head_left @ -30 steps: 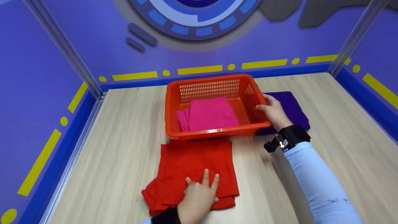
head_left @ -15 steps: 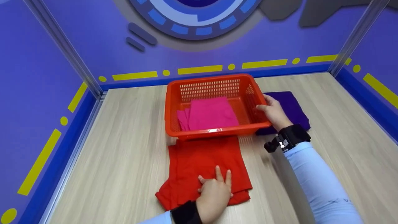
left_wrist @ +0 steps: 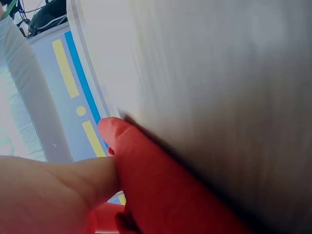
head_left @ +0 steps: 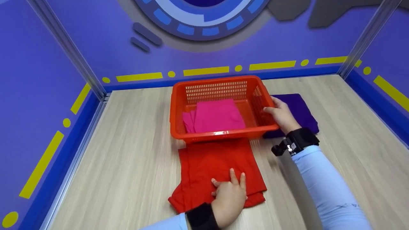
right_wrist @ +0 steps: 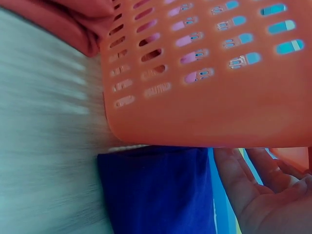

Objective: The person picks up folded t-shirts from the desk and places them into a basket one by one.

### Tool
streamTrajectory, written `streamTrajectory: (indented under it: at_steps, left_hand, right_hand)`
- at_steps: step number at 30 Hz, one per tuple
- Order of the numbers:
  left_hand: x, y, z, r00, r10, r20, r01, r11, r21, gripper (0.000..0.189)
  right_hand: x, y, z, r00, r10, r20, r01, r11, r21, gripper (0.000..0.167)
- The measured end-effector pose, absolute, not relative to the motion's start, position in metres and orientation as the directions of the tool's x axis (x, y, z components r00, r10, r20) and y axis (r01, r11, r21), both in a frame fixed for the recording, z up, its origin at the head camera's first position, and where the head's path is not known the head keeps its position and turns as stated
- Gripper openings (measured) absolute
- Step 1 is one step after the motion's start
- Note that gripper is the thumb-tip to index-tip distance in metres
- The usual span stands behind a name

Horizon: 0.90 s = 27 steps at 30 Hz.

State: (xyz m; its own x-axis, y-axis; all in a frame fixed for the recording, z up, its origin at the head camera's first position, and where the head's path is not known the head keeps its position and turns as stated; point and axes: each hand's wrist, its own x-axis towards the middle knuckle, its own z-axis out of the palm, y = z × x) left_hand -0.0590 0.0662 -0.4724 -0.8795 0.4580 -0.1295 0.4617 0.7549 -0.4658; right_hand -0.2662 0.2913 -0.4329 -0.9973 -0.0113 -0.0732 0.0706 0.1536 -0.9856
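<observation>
My left hand [head_left: 230, 196] lies on a folded red cloth [head_left: 204, 166], fingers spread over its near part. In the left wrist view, its thumb runs into the red cloth [left_wrist: 161, 185] and the tip is hidden. Just beyond, an orange-red plastic basket [head_left: 177, 110] overlaps the cloth's far edge. Inside the basket rests a folded pink cloth [head_left: 219, 116]. My right hand [head_left: 282, 116] grips the basket's right rim, thumb on the inner side. The slotted wall of the basket [right_wrist: 209, 117] fills much of the right wrist view.
A folded purple cloth [head_left: 300, 111] lies right of the basket, partly behind the right hand. The wooden table [head_left: 127, 153] is enclosed by blue walls [head_left: 111, 38] at the back and sides.
My left hand has slid the red cloth to the right and slightly away, nearer the basket. The right hand and the basket have stayed in place.
</observation>
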Motion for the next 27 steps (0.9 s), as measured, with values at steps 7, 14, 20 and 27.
streamTrajectory:
  at_steps: [7,14,20,27]
  left_hand:
    - [-0.055,0.072,-0.475,-0.878,0.459,-0.137,0.461,0.732,-0.501,0.058]
    - [-0.055,0.070,-0.472,-0.842,0.513,-0.167,0.527,0.716,-0.458,0.059]
    - [-0.061,0.045,-0.466,-0.756,0.644,-0.117,0.646,0.703,-0.298,0.056]
    - [-0.073,-0.002,-0.453,-0.702,0.702,-0.122,0.688,0.712,0.143,0.045]
  right_hand:
    - [-0.265,0.292,-0.432,-0.998,-0.006,-0.060,0.059,0.157,-0.986,0.062]
    - [-0.270,0.290,-0.435,-0.996,-0.014,-0.087,0.084,0.135,-0.987,0.060]
    - [-0.269,0.288,-0.437,-0.997,-0.006,-0.074,0.073,0.127,-0.989,0.060]
    - [-0.264,0.290,-0.434,-0.998,0.005,-0.068,0.068,0.149,-0.986,0.062]
